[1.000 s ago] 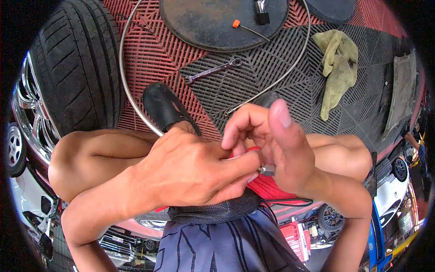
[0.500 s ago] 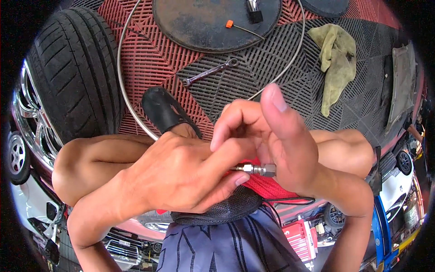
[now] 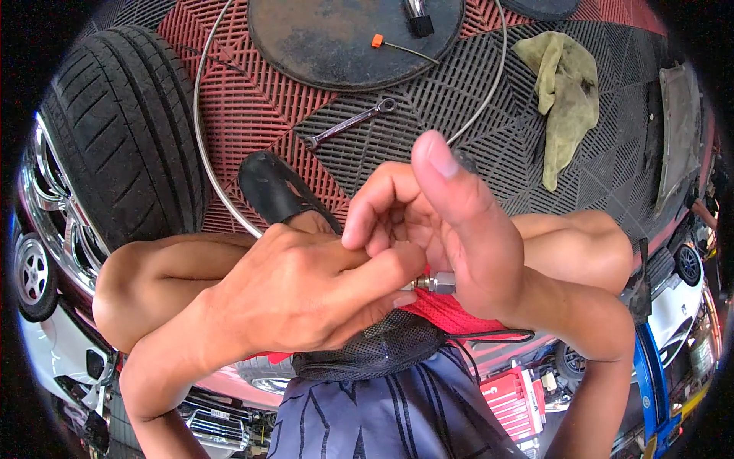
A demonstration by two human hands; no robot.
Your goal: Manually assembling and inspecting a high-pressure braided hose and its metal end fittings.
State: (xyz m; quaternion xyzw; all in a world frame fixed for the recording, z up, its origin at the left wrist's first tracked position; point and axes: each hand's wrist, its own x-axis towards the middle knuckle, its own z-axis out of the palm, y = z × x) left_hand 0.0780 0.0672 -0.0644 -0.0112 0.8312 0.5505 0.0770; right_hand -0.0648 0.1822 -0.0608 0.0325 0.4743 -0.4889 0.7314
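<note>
My left hand (image 3: 294, 294) is closed in a pinch on a small silver metal hose fitting (image 3: 442, 282) with a hexagonal end, held above my lap. Most of the fitting is hidden behind its fingers. Close beside it, my right hand (image 3: 474, 237) has the thumb raised and apart, with the other fingers loosely curled. The base of its palm is against or very near the fitting's hex end. A thin silver hose (image 3: 200, 130) loops over the floor in front of me and passes out of sight behind my hands.
A tyre on a chrome wheel (image 3: 126, 130) stands at the left. Ahead are a combination wrench (image 3: 350, 124), a round dark board (image 3: 344, 46) bearing an orange-tipped piece (image 3: 378, 40), and a yellowish cloth (image 3: 566, 107). A red tool chest (image 3: 512, 405) and cars appear near the lower rim.
My right hand has shifted slightly left, nearer my left hand, its thumb more upright. Less of the fitting shows between them. The whole view has shifted a little.
</note>
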